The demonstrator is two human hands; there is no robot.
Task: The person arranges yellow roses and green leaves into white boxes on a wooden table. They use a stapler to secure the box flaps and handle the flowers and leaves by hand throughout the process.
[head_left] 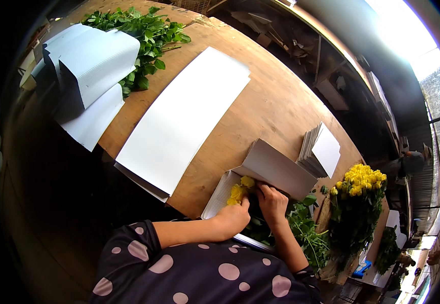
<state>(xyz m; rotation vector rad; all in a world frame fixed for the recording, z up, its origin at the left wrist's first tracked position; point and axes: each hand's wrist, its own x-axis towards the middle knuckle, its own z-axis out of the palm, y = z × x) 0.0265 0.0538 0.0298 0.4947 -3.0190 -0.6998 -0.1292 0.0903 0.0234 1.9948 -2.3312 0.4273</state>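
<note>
Several yellow roses [238, 193] lie on a white corrugated cardboard sheet [219, 197] at the table's near edge. My left hand [234, 219] is closed at the lower blooms, its fingertips partly hidden by them. Just to its right, my right hand [272, 203] has its fingers curled in beside the upper bloom; what they grip is hidden. Behind both hands a folded cardboard panel [279, 169] stands up at a slant. Green rose stems and leaves [308, 230] stick out to the right of my right forearm.
A stack of white sheets [184, 119] lies across the wooden table [250, 114]. Bent corrugated sheets [96, 63] and leafy green stems [151, 40] are at the far left. To the right stand a pile of small cards [323, 149] and a big yellow rose bunch [361, 180].
</note>
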